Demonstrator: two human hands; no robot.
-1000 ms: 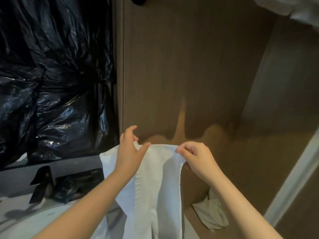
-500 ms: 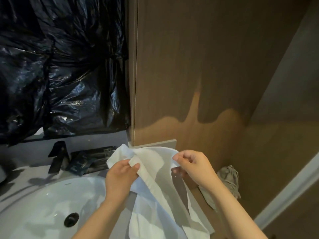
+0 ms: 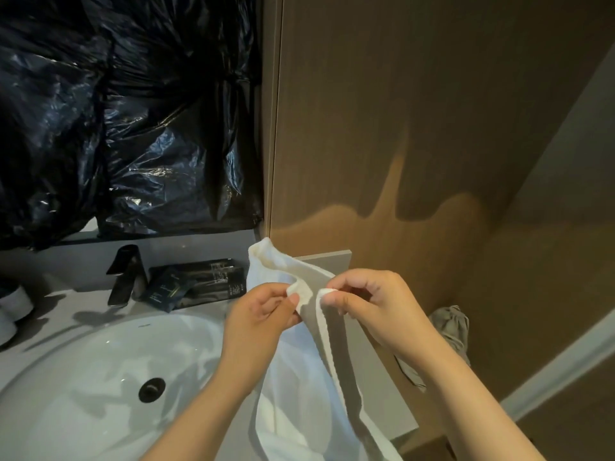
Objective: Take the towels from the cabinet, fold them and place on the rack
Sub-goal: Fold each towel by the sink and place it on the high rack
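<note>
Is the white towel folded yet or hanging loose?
Loose, not folded: the left hand and right hand pinch the top edge of the white towel; the rest hangs rumpled.

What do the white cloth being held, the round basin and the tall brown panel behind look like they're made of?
White towel: soft woven cloth, probably cotton terry; it drapes limply and its hem looks ribbed.
Basin: glossy white, likely glazed ceramic, judging by its sharp highlights.
Brown panel: matt wood-look board, perhaps laminate; faint straight vertical grain.
</note>
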